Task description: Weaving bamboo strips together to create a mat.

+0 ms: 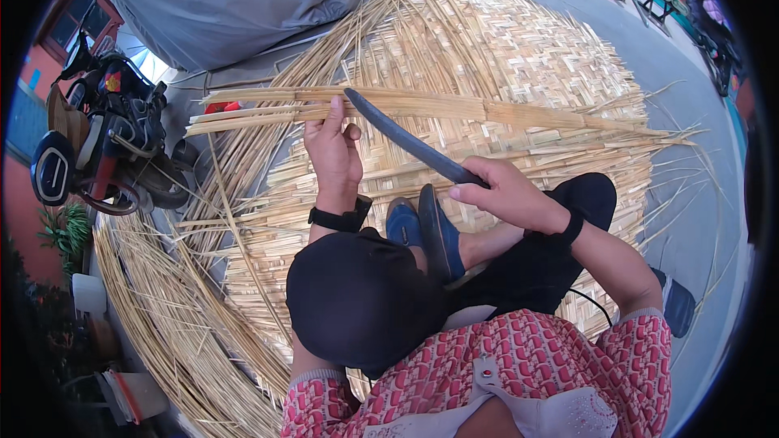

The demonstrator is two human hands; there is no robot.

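My left hand (pixel 334 161) is closed on a long split reed (pixel 531 116), its thumb pointing up along the strips. To the left of that hand the reed parts into separate lengths; to the right it runs as a flat, wide band. In my right hand (pixel 515 196) is the lower end of a dark, curved, blade-like tool (pixel 410 143). The tool slants up to the left, and its rounded tip crosses the reed just right of my left hand. Whether the tip touches the reed I cannot tell. Below both lies a woven reed mat (pixel 527 45), with loose strips at its edges.
Bundles of loose reeds (pixel 174 324) lie along the left. Beyond them stand a parked motorbike (pixel 114 130) and a green plant (pixel 66 231). A large grey cover (pixel 231 0) sits at the far left. My blue shoes (pixel 438 231) rest on the mat.
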